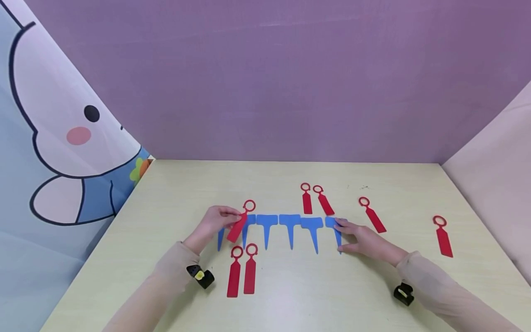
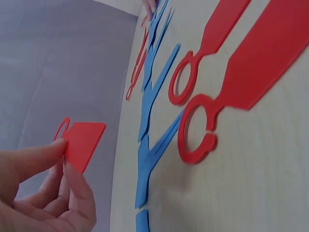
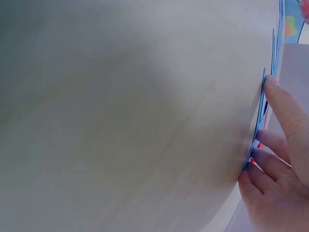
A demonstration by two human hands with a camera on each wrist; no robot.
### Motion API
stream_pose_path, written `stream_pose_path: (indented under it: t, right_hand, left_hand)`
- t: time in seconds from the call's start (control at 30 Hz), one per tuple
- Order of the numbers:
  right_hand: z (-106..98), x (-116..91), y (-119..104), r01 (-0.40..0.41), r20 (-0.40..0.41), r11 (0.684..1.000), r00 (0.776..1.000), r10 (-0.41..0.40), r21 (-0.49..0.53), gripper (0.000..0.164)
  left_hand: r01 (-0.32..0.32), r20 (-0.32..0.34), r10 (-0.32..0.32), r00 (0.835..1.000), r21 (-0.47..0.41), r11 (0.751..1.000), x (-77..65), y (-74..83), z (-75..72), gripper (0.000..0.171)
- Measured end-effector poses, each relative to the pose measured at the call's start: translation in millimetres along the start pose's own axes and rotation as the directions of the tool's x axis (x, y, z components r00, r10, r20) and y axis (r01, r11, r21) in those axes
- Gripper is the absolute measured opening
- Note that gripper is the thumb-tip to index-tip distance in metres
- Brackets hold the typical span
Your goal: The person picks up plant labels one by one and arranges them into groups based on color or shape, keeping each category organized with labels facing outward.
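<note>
- Tag (image 1: 236, 230), red and thin, is in the left hand (image 1: 217, 220), which holds it over the left end of the blue row (image 1: 290, 220); thumb and fingers pinch its flat body, and the ring points to the far side of the row.
- Right hand (image 1: 366, 242) is at the row's right end: its fingers look spread and fairly straight, touching the head of the last marker (image 1: 338, 236), with the thumb at that marker's pointed tip. I make out no firm grip.
- For good handling, I'd say a light pinch on the tag's flat faces is enough; lifting it clear of the row, not dragging it, should spare the blue heads a knock.
- On the right, gentle pressure from head and tip together would likely straighten a marker without bumping its neighbour.
- Seven tags by my count: one in the left hand; two (image 1: 233, 280) side by side, just nearer the person than the row's left part; two (image 1: 306, 203) just beyond its right part; one (image 1: 375, 220) past its right end; one (image 1: 444, 242) well apart, farther right.
- Six markers, all in the row; the leftmost is partly hidden.
</note>
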State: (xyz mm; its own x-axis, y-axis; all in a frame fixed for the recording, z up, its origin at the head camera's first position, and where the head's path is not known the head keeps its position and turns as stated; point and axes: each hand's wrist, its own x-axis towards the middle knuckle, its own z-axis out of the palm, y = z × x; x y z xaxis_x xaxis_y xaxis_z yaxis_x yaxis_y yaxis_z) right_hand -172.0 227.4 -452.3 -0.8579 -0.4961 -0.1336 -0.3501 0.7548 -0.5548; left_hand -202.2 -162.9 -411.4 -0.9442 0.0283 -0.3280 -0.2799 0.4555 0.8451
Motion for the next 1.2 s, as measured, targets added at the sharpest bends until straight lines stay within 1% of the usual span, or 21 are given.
stream_pose_path:
  t: [0.27,0.5,0.6,0.8,0.9,1.03,1.13,1.2]
  right_hand:
    - [-1,-1,-1,-0.009,-0.002,1.000,1.000,0.009,0.004,0.071]
    - [-1,-1,-1,-0.012,0.001,1.000,1.000,0.012,0.004,0.071]
    - [-1,-1,-1,-0.013,0.002,1.000,1.000,0.013,0.005,0.071]
    - [-1,-1,1,-0.012,0.000,1.000,1.000,0.012,0.002,0.071]
    - [-1,-1,1,-0.006,-0.001,1.000,1.000,0.006,-0.002,0.070]
    - [-1,0,0,0.001,0.002,1.000,1.000,-0.001,-0.007,0.070]
    - [-1,0,-1,0.003,0.003,1.000,1.000,-0.003,-0.006,0.069]
    - [-1,0,-1,0.003,0.003,1.000,1.000,-0.003,-0.004,0.069]
  left_hand:
    - [-0.001,0.025,0.002,1.000,-0.038,0.999,-11.5,2.8,10.6,0.022]
    - [0.016,0.079,-0.010,0.997,-0.067,0.998,-23.0,-0.2,21.9,0.018]
    - [0.005,0.102,0.003,0.995,-0.082,0.997,-27.2,-2.0,25.7,0.019]
    - [-0.028,0.164,0.039,0.986,-0.069,0.997,-34.3,-3.4,30.3,0.020]
    - [-0.011,0.182,0.025,0.983,-0.075,0.997,-37.7,-3.0,33.0,0.020]
    - [0.019,0.181,-0.007,0.983,-0.065,0.998,-42.1,-1.9,37.5,0.021]
    - [0.009,0.194,0.001,0.981,-0.054,0.999,-45.0,-2.3,40.8,0.022]
    - [-0.002,0.216,0.013,0.976,-0.052,0.999,-47.0,-3.0,43.0,0.022]
